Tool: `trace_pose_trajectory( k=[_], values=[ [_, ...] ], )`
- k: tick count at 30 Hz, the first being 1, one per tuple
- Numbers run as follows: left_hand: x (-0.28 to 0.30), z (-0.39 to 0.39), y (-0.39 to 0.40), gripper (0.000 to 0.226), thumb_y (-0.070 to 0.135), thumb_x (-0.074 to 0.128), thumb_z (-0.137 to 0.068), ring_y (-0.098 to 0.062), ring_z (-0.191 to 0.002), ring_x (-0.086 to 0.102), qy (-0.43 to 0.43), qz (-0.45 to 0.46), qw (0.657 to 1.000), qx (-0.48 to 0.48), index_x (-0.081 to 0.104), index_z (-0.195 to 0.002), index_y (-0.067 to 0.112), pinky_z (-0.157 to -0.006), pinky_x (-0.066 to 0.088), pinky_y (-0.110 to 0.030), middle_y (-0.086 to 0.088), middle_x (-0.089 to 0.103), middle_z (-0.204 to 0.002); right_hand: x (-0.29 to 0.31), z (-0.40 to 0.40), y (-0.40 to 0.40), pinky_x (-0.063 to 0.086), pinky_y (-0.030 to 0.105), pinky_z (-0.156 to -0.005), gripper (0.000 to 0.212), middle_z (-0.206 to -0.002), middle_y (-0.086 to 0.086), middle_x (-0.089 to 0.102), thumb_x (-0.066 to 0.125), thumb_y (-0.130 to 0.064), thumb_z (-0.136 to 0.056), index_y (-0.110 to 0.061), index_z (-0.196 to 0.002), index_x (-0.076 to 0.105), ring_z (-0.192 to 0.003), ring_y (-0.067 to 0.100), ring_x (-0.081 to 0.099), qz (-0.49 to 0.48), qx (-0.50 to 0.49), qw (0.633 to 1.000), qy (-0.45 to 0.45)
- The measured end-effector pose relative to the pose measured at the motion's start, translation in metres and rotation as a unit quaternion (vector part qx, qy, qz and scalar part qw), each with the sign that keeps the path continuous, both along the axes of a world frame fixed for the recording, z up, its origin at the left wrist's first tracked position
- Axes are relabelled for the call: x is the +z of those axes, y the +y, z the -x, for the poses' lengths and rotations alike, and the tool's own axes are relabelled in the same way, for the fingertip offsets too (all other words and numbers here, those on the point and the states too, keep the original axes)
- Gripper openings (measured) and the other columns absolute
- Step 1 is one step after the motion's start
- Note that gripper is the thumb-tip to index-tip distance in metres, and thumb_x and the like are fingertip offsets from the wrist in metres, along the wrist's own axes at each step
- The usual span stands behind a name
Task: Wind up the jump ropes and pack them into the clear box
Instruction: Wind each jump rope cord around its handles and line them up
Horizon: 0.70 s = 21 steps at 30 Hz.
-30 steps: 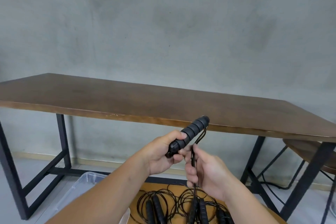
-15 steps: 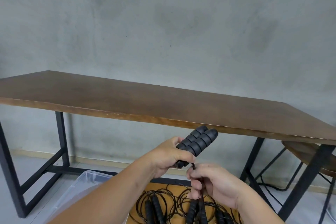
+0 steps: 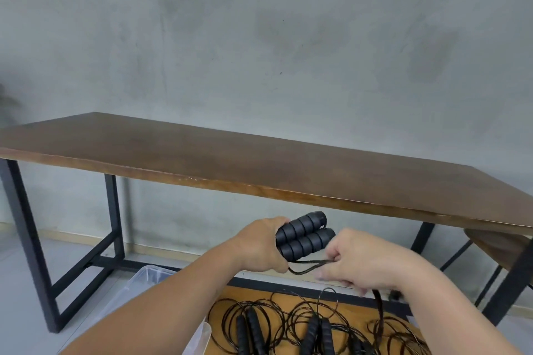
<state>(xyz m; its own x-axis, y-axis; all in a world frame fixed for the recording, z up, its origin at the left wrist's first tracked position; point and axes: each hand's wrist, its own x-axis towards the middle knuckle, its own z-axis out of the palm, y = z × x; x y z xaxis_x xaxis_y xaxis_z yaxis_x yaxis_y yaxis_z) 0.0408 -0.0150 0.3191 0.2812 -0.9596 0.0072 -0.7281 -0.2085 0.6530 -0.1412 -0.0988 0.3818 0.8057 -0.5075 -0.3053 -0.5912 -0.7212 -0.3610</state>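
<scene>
L hand (image 3: 259,248) grips two black rope handles (image 3: 305,235) side by side w/ ends pointing 2 o'clock, R hand (image 3: 363,261) at its 3 o'clock pinches the cord (image 3: 305,266), more jump ropes (image 3: 311,323) on floor at 6, clear box (image 3: 150,282) at 7, below wood table (image 3: 259,164).

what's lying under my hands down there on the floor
Loose jump ropes with black handles lie tangled on an orange-brown mat. A clear box sits to their left. My forearms cover most of the box, so its contents can't be seen.
</scene>
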Motion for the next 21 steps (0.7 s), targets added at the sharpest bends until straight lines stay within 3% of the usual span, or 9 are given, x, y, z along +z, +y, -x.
trace_pose_trajectory(
  k=[4,7,10,13,14,16,18,21],
  values=[
    [0.010,0.003,0.005,0.056,0.017,0.078,-0.070,-0.021,-0.093,0.059,-0.053,-0.047,0.996,-0.050,0.051,-0.119,0.026,-0.082,0.055,-0.034,0.001,0.061,-0.103,0.025,-0.015,-0.001,0.043,0.022,-0.058,0.025,-0.068,-0.009,0.059,0.063,-0.045,-0.090,-0.023,-0.085,0.072,-0.061,0.007,0.052,0.067,0.073,0.995,0.008],
    [0.019,0.006,0.010,0.053,0.018,0.078,-0.070,-0.024,-0.093,0.062,-0.080,-0.096,0.988,-0.090,0.051,-0.115,0.025,-0.082,0.056,-0.040,-0.001,0.063,-0.104,0.041,-0.029,-0.010,0.043,0.022,-0.062,0.025,-0.067,-0.009,0.063,0.067,-0.045,-0.088,-0.022,-0.084,0.076,-0.059,0.002,0.052,0.060,0.109,0.992,-0.011],
    [0.023,0.008,0.015,0.039,0.012,0.078,-0.070,-0.018,-0.078,0.062,-0.012,-0.116,0.983,-0.139,0.053,-0.095,0.027,-0.071,0.054,-0.034,0.001,0.063,-0.087,0.045,-0.044,-0.023,0.040,0.020,-0.060,0.021,-0.061,-0.006,0.062,0.072,-0.040,-0.085,-0.020,-0.084,0.078,-0.052,0.002,0.046,-0.026,0.126,0.990,-0.049],
    [0.025,0.003,0.022,0.034,0.006,0.077,-0.073,-0.006,-0.073,0.059,0.090,-0.114,0.975,-0.170,0.057,-0.095,0.024,-0.069,0.050,-0.021,0.008,0.062,-0.081,0.029,-0.053,-0.036,0.037,0.021,-0.058,0.022,-0.060,-0.004,0.057,0.072,-0.033,-0.086,-0.013,-0.090,0.078,-0.057,0.010,0.041,-0.153,0.120,0.978,-0.075],
    [0.025,0.000,0.025,0.037,0.007,0.078,-0.072,-0.008,-0.080,0.061,0.131,-0.103,0.972,-0.168,0.060,-0.102,0.020,-0.075,0.052,-0.024,0.004,0.065,-0.087,0.021,-0.055,-0.042,0.040,0.022,-0.059,0.021,-0.061,-0.004,0.056,0.072,-0.032,-0.086,-0.012,-0.091,0.077,-0.059,0.011,0.043,-0.208,0.102,0.968,-0.094],
    [0.021,-0.006,0.031,0.057,0.012,0.079,-0.066,-0.022,-0.098,0.062,0.207,-0.078,0.961,-0.166,0.058,-0.120,0.009,-0.093,0.052,-0.045,-0.015,0.066,-0.107,0.007,-0.057,-0.048,0.047,0.023,-0.062,0.016,-0.062,-0.004,0.057,0.069,-0.028,-0.087,-0.015,-0.094,0.075,-0.060,0.012,0.050,-0.290,0.071,0.945,-0.130],
    [0.016,-0.009,0.034,0.063,0.012,0.076,-0.065,-0.030,-0.101,0.057,0.279,-0.063,0.939,-0.190,0.054,-0.124,0.002,-0.094,0.046,-0.054,-0.023,0.059,-0.111,-0.009,-0.057,-0.050,0.052,0.022,-0.061,0.016,-0.069,-0.002,0.065,0.070,-0.025,-0.085,-0.013,-0.096,0.072,-0.062,0.011,0.060,-0.345,0.049,0.924,-0.160],
    [0.015,-0.010,0.036,0.052,0.006,0.068,-0.070,-0.015,-0.079,0.056,0.394,-0.025,0.893,-0.216,0.052,-0.119,0.004,-0.069,0.049,-0.025,-0.008,0.055,-0.098,-0.037,-0.062,-0.048,0.051,0.030,-0.065,0.009,-0.082,0.011,0.067,0.067,-0.012,-0.084,-0.007,-0.086,0.074,-0.070,0.019,0.062,-0.543,-0.009,0.795,-0.269]
  ],
)
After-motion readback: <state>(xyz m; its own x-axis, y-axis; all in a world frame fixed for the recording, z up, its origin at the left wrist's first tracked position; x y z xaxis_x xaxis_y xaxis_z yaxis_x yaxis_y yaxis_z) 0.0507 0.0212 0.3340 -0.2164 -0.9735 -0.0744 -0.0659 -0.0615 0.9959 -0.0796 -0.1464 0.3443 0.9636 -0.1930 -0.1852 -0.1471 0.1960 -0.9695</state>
